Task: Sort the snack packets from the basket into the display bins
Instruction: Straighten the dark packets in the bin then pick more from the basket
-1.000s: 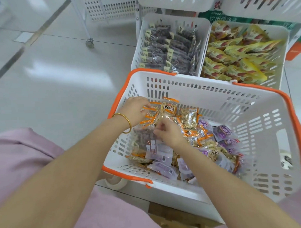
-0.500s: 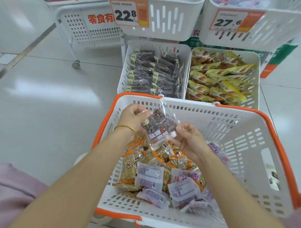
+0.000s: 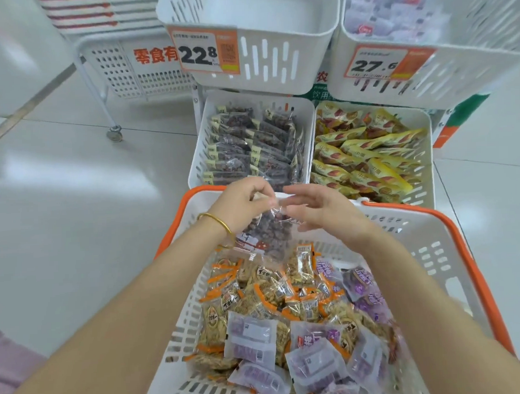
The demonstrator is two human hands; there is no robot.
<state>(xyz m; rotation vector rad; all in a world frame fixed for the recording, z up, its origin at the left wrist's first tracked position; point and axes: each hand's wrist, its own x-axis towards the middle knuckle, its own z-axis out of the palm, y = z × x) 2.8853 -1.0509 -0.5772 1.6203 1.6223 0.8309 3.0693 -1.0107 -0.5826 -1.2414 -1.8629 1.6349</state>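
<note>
The left hand (image 3: 241, 205) pinches a dark snack packet (image 3: 272, 233) by its top, likely bound for the matching bin (image 3: 308, 121); the right hand (image 3: 324, 215) hovers beside it, fingers spread.

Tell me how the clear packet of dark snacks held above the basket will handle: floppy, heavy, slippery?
Probably floppy: the clear packet hangs from the left hand, which pinches its top edge. Likely light, since that pinch seems to carry it. The glossy film may be slippery.
</note>
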